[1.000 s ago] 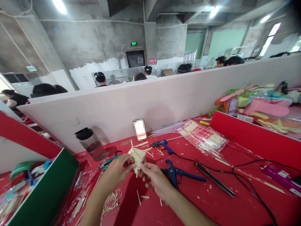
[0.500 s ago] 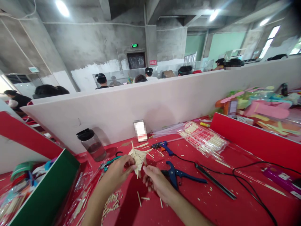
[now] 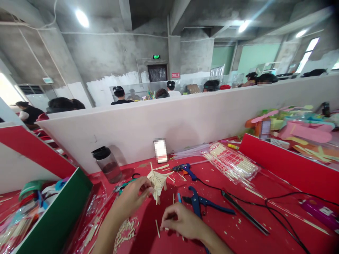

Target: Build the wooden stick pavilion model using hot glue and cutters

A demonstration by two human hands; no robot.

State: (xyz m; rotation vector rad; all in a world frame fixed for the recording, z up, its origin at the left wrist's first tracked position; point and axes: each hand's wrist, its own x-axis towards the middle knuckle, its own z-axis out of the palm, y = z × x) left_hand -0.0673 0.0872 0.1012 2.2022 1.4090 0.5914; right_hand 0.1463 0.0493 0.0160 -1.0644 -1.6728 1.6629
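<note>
My left hand [image 3: 139,192] pinches the left side of a small model made of thin wooden sticks [image 3: 158,184]. The model has slanted, roof-like faces and is held tilted above the table. Lower and to the right, my right hand [image 3: 180,218] is apart from it, with curled fingers closed over a short wooden stick at the tabletop. Most of that stick is hidden by the fingertips. Another loose stick [image 3: 157,228] lies just left of them. Blue-handled cutters [image 3: 197,203] lie beyond my right hand, and teal-handled pliers [image 3: 127,184] lie partly behind my left.
A blue glue gun [image 3: 184,170] with a black cord lies behind the cutters. Packed sticks [image 3: 230,160] are at back right. A dark-lidded bottle [image 3: 107,165] and a phone [image 3: 160,151] stand by the white partition [image 3: 143,123]. Stick offcuts [image 3: 127,233] lie in front.
My right hand has left the model and moved down toward the front, onto a short stick. My left hand still holds the model. The view has shifted slightly.
</note>
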